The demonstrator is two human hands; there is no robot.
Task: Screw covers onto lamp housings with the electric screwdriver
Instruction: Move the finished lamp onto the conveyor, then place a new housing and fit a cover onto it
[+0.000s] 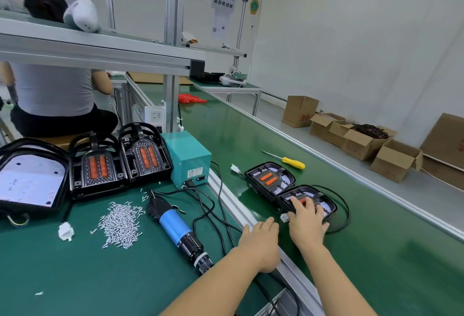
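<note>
The person's right hand lies flat on the nearer lamp housing on the green conveyor belt, fingers spread over its cover and its orange lens, pressing down rather than curling round anything. A second lamp housing sits just beyond it, touching or nearly touching, its two orange strips facing up and a white plug on its lead beside it. The left hand rests on the aluminium rail between bench and belt, fingers straight and close together, holding nothing. The electric screwdriver lies untouched on the green bench mat, blue body and black ends, its bit pointing toward a heap of small silver screws just to its left; its cable runs to a teal power box at the bench edge. Behind the screws stand two more open housings with orange lenses, and to their left a larger black housing with a white panel, whose white connector lies on the mat. A yellow-handled screwdriver lies farther along the belt. Cardboard boxes sit on the floor by the wall, and another person sits at the neighbouring station, back turned.
</note>
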